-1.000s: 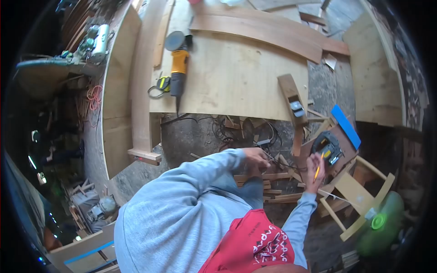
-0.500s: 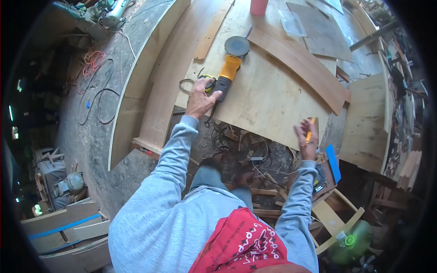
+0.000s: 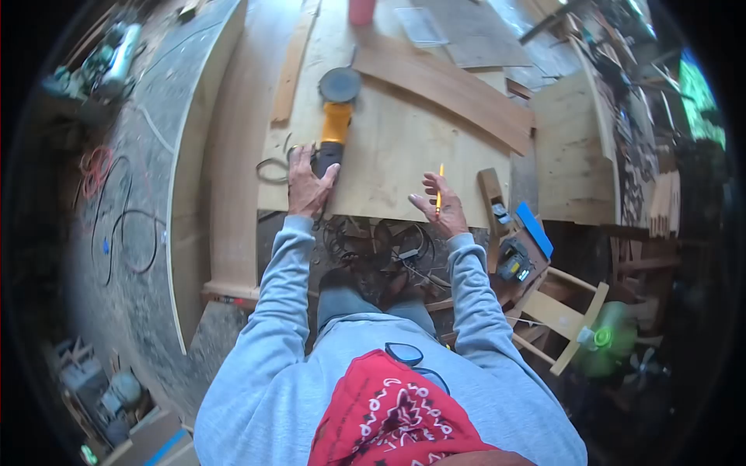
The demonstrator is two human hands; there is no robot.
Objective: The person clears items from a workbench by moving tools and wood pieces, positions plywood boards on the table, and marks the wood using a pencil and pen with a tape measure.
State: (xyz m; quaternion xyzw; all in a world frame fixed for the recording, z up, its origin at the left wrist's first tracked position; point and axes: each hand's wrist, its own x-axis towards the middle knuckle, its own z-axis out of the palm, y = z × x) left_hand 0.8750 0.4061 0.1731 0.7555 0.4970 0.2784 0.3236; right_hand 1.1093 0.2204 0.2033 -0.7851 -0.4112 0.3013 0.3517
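My left hand (image 3: 309, 186) is at the near left part of the plywood sheet (image 3: 404, 147), fingers curled over a dark, rounded tape measure (image 3: 315, 158) that they mostly hide. Its thumb lies against the black handle of a yellow angle grinder (image 3: 336, 120), whose disc points away from me. A dark loop of band (image 3: 272, 171) lies left of the fingers. My right hand (image 3: 443, 206) is above the sheet's front edge with a yellow pencil (image 3: 440, 182) held upright between its fingers. Right of that hand rests a wooden hand plane (image 3: 491, 194).
A curved board (image 3: 447, 89) lies across the sheet's far side. Long panels (image 3: 233, 155) stand at the left. A blue strip (image 3: 536, 231), a black tool (image 3: 513, 260), a wooden stool frame (image 3: 556, 318) and a green fan (image 3: 606, 338) are at the right. Cables tangle below.
My right hand has moved left with the pencil, away from the hand plane, which now shows. My left hand stays beside the grinder handle. The whole view has shifted.
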